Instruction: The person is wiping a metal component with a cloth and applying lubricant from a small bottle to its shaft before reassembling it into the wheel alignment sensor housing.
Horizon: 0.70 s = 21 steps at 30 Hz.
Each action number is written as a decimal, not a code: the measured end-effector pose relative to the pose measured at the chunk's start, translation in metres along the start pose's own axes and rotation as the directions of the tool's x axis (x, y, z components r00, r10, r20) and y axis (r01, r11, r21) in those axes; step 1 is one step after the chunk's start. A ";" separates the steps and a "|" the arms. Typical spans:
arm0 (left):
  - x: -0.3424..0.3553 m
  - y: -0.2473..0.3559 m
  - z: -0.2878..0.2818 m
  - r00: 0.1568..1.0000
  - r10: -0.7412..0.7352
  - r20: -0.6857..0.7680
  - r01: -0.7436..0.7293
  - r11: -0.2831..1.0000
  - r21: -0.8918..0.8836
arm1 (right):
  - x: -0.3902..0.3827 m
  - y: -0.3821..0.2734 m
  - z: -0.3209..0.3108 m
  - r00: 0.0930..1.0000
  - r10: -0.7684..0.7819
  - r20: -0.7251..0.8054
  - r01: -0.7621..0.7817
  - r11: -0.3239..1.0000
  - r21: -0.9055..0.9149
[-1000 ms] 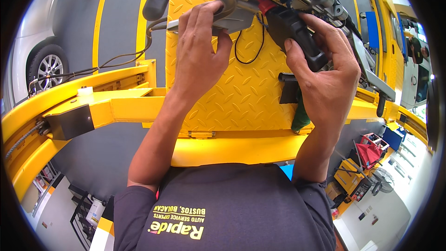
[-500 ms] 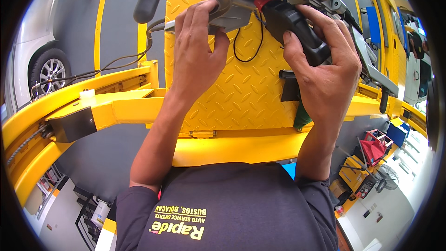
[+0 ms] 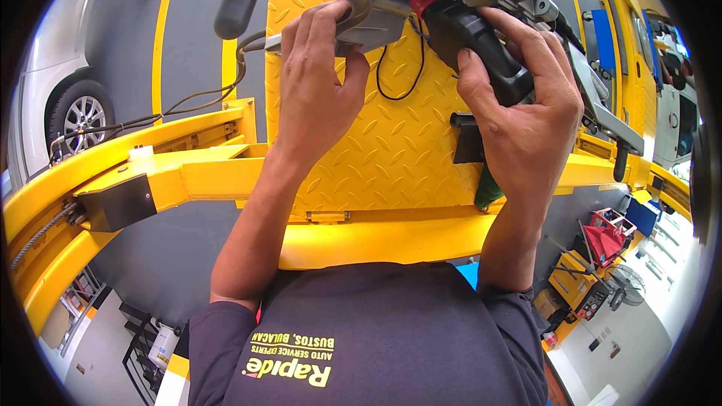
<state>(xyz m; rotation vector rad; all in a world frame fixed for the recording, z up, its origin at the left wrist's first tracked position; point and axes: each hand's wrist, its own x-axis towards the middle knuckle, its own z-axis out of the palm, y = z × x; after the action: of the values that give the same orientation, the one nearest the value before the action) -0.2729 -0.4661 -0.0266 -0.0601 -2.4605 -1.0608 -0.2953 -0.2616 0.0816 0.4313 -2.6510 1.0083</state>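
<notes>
Rt grip (image 3: 530, 120) on blk housing (image 3: 470, 39); lt grip (image 3: 319, 79) at gry panel (image 3: 382, 30).

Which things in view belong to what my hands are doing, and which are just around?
At hand:
- moulded black plastic part, gripped by the right hand
- curved grey part, by the left hand

Just around:
- white car with silver-spoked wheel
- round grey caged fan

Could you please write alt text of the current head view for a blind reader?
A person's right hand holds a black part; the left hand is at a grey part. Beneath is a yellow tread-patterned plate, with a pale vehicle at far left.
</notes>
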 end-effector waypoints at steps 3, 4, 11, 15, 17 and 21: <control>0.000 0.000 0.001 1.000 -0.002 -0.003 0.002 1.000 -0.003 | 0.000 0.000 0.000 1.000 0.001 -0.002 -0.001 1.000 0.003; 0.000 0.000 0.001 1.000 0.002 -0.006 -0.002 1.000 -0.001 | 0.000 -0.001 0.000 1.000 0.004 -0.002 -0.004 1.000 -0.001; -0.001 0.000 0.001 1.000 -0.010 0.004 0.010 1.000 -0.009 | -0.001 -0.001 -0.002 1.000 0.013 0.006 -0.013 1.000 -0.021; -0.002 -0.001 0.000 1.000 -0.004 -0.005 0.004 1.000 0.018 | -0.003 -0.002 -0.001 1.000 0.027 0.008 -0.027 1.000 -0.015; -0.002 -0.001 0.000 1.000 0.003 -0.005 -0.002 1.000 0.020 | -0.005 -0.002 -0.001 0.999 0.034 0.001 -0.034 0.999 -0.015; -0.001 0.000 0.000 1.000 0.006 -0.005 -0.006 1.000 0.009 | -0.008 -0.001 -0.001 0.999 0.048 -0.010 -0.048 0.999 0.005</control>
<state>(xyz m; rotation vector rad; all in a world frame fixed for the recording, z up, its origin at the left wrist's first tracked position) -0.2724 -0.4658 -0.0273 -0.0617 -2.4586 -1.0456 -0.2878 -0.2607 0.0804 0.3641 -2.6618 1.0287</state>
